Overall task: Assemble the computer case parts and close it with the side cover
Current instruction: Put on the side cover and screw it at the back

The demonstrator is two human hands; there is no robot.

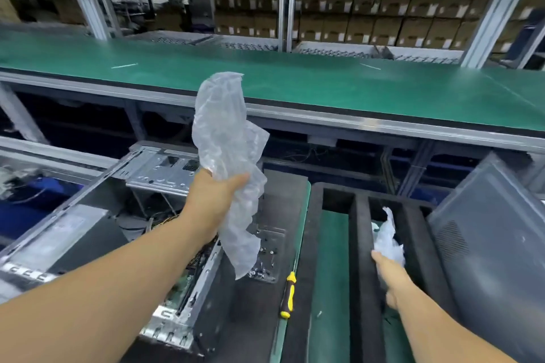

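Observation:
An open computer case [97, 227] lies on its side at the lower left, its metal frame and inner wiring exposed. Above it my left hand [215, 200] grips a long crumpled sheet of clear bubble wrap [227, 141] and holds it up in the air. My right hand [389, 274] reaches into a slot of a black foam rack [359, 233] and touches a smaller crumpled plastic bag [387, 239]; its fingers are hidden, so the grip is unclear. A dark grey side cover [489, 244] leans at the right edge of the rack.
A clear tray of small screws [265, 256] sits beside the case. A yellow-and-black screwdriver [289, 295] lies next to it. A long green conveyor bench [295, 79] runs across behind, with shelves of cardboard boxes [368, 18] beyond.

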